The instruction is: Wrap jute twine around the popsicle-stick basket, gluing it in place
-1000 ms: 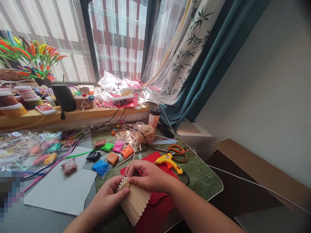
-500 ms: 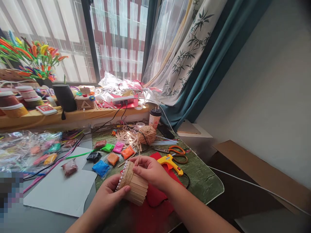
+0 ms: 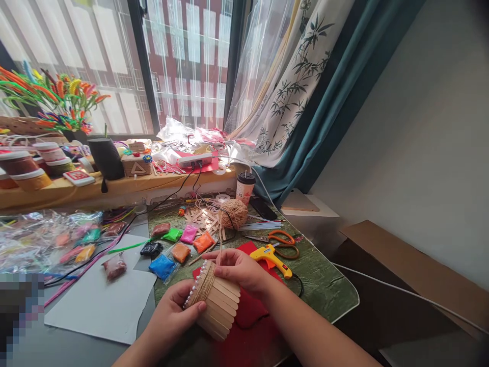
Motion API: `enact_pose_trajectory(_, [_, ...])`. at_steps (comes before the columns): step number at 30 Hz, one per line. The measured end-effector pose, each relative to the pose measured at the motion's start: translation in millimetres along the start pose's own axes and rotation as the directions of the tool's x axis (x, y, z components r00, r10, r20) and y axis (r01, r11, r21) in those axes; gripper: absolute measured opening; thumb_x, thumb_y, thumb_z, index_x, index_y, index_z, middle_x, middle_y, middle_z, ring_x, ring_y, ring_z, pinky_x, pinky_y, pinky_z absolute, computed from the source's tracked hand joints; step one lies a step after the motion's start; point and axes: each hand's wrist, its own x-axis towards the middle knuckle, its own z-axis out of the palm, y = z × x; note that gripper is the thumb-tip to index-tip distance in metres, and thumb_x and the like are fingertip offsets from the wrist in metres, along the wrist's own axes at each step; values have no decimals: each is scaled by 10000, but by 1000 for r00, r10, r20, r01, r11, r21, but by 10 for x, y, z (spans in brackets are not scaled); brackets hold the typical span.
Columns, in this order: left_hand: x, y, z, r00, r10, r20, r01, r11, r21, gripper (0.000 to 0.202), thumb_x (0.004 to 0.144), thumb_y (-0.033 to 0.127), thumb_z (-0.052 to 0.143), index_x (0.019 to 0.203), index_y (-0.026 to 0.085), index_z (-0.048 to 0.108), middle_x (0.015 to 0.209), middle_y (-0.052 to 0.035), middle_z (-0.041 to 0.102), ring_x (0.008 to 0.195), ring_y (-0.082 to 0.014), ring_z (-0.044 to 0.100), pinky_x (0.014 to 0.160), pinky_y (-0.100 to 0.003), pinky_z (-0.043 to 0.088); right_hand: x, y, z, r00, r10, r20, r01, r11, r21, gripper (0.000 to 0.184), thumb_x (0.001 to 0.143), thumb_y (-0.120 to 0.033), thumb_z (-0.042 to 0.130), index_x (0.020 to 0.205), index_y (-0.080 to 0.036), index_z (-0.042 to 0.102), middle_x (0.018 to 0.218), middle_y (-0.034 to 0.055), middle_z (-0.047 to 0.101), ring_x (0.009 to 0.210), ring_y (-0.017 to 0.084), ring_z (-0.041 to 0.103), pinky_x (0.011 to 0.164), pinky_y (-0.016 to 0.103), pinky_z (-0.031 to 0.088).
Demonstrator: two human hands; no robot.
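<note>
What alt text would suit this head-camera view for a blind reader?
A left hand grips a craft-stick pot with twine wound round its beaded rim, while the right hand pinches the twine leading from a twine ball. A yellow glue gun, scissors and clay packets lie nearby.

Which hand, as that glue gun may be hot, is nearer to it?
Right. The right hand lies on top of the stick cup, just left of the glue gun; the left hand grips the cup's lower left side, farther off.
</note>
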Motion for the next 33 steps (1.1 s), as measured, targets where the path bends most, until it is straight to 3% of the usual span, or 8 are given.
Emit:
enact_pose_trajectory(5, [8, 62, -4, 1000, 5, -27, -4, 999, 35, 480, 648, 557, 881, 926, 167, 843, 875, -87, 799, 823, -288, 667, 734, -317, 533, 27, 85, -15, 995, -23, 100, 15, 996, 86, 339, 685, -360, 916, 754, -163, 649, 1275, 114, 706, 992, 208, 683, 924, 367, 480])
enact_pose_trajectory(9, [18, 75, -5, 995, -39, -93, 40, 999, 5, 499, 627, 552, 892, 969, 193, 839, 930, -84, 819, 902, -320, 683, 791, -339, 541, 50, 125, -6, 997, -1, 76, -8, 993, 118, 334, 682, -355, 919, 784, -157, 670, 1156, 84, 733, 869, 170, 675, 836, 327, 503])
enact_pose_trajectory(13, [17, 78, -5, 990, -63, -125, 64, 998, 4, 528, 603, 544, 906, 1000, 203, 835, 1000, -90, 827, 980, -351, 690, 852, -364, 539, 46, 119, 8, 1000, -10, 28, 7, 995, 102, 334, 669, -339, 927, 769, -155, 667, 1118, 69, 724, 879, 165, 667, 835, 320, 503])
enact_pose_trajectory(18, [6, 85, 25, 973, -66, -219, 71, 997, 13, 527, 569, 526, 917, 971, 195, 833, 1024, -97, 826, 1028, -387, 697, 886, -395, 546, 9, 66, 76, 998, 35, 52, -38, 998, 44, 412, 635, -407, 938, 892, -166, 725, 951, 33, 723, 841, 160, 659, 813, 306, 496])
enact_pose_trajectory(23, [32, 117, 30, 989, -128, -72, 131, 991, 41, 486, 644, 529, 884, 982, 185, 830, 911, -89, 827, 971, -364, 718, 821, -368, 552, 22, 37, 149, 990, 16, 137, -13, 1000, -25, 386, 639, -421, 930, 808, -161, 700, 1093, 52, 710, 853, 145, 642, 825, 297, 495])
enact_pose_trajectory(28, [39, 133, 35, 975, -219, 34, 222, 970, -95, 480, 636, 485, 894, 975, 152, 832, 847, -95, 819, 819, -311, 737, 735, -336, 542, 47, 48, 177, 984, 22, 177, -12, 998, -55, 392, 646, -432, 925, 790, -165, 677, 1100, 49, 694, 879, 147, 633, 852, 307, 475])
enact_pose_trajectory(33, [0, 120, 71, 987, -150, 58, 155, 981, -112, 503, 655, 513, 881, 1026, 178, 825, 862, -80, 817, 823, -306, 733, 739, -332, 540, 20, 20, 242, 991, -2, 137, 9, 999, -48, 351, 709, -470, 877, 788, -168, 716, 1038, 46, 713, 890, 168, 638, 868, 321, 465])
